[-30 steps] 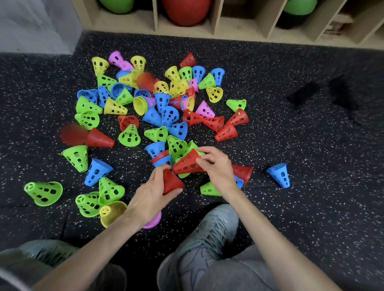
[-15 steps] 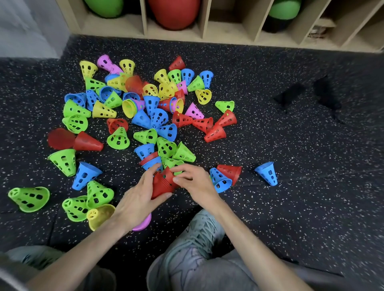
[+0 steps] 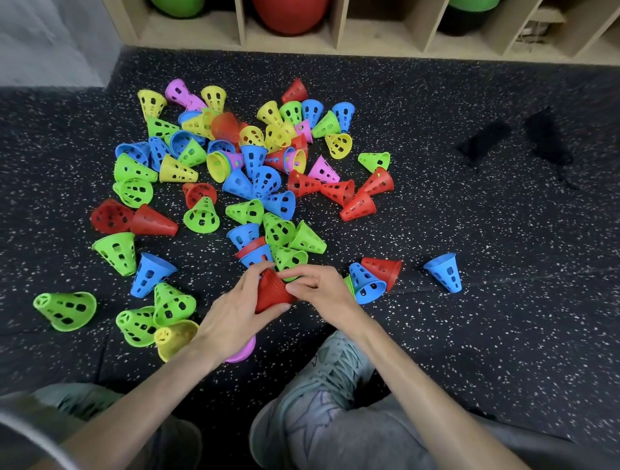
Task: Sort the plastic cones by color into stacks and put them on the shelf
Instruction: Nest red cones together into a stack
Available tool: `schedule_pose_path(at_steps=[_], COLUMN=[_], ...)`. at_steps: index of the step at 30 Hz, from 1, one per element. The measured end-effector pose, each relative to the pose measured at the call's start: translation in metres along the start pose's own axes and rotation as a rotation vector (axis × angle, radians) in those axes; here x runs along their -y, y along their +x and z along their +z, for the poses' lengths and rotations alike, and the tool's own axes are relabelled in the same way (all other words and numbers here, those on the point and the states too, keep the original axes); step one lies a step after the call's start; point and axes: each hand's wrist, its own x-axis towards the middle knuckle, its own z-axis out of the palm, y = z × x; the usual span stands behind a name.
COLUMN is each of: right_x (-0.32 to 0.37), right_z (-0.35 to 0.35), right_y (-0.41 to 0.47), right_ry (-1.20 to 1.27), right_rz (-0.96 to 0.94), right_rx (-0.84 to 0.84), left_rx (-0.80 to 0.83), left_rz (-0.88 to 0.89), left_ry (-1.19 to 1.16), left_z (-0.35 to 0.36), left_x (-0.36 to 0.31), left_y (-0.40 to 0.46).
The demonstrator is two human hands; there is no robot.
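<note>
- Head view, looking down at black rubber floor (image 3: 469,335) flecked with white; person crouched, grey trousers and a grey laced shoe (image 3: 335,369) at the bottom of the picture
- Left hand (image 3: 231,315) wraps a short stack of nested red plastic cones (image 3: 273,293), thumb over the top, fingers curled underneath
- Right hand (image 3: 322,288) meets the same red stack from the right, fingertips pinching its narrow end; both hands hold it just above the floor, at the near edge of the pile
- Loose pile of perforated plastic cones (image 3: 241,161) in red, blue, green, yellow and pink, spread across the floor ahead of the hands, most lying on their sides, several nested in twos
- Blue perforated cone (image 3: 369,285) just right of the right hand, with a red perforated cone (image 3: 385,270) touching it behind
- Lone blue cone (image 3: 444,271) further right, apart from the rest
- Lime green cone (image 3: 67,310) on its side, far left, well apart from the pile
- Yellow cone (image 3: 174,338) and a pink cone (image 3: 243,350) partly hidden under the left forearm
- Light wooden shelf unit (image 3: 335,37) along the top edge, open cubbies at floor level; large red ball (image 3: 290,15) in one, green balls (image 3: 177,3) in others; no cones seen in the visible cubbies
- Two dark smudged patches (image 3: 483,141) on the floor to the right; cannot tell what they are
</note>
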Motion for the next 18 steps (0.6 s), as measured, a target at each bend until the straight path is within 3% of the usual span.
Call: schedule_pose_path(at_steps=[9, 11, 15, 18], right_x=[0.005, 0.005, -0.01, -0.03], right_z=[-0.01, -0.027, -0.08, -0.109], right_y=[0.0, 0.002, -0.001, -0.008], right_ry=[-0.007, -0.005, -0.159, -0.304], right_rz=[0.014, 0.033, 0.087, 0.163], right_rx=[0.013, -0.129, -0.58, -0.769], left_rx=[0.007, 0.006, 0.013, 0.015], left_rz=[-0.01, -0.024, -0.036, -0.042], left_ry=[-0.006, -0.021, -0.037, -0.042], left_z=[0.0, 0.0, 0.001, 0.0], left_x=[-0.001, 0.0, 0.001, 0.001], left_y=[0.0, 0.001, 0.001, 0.001])
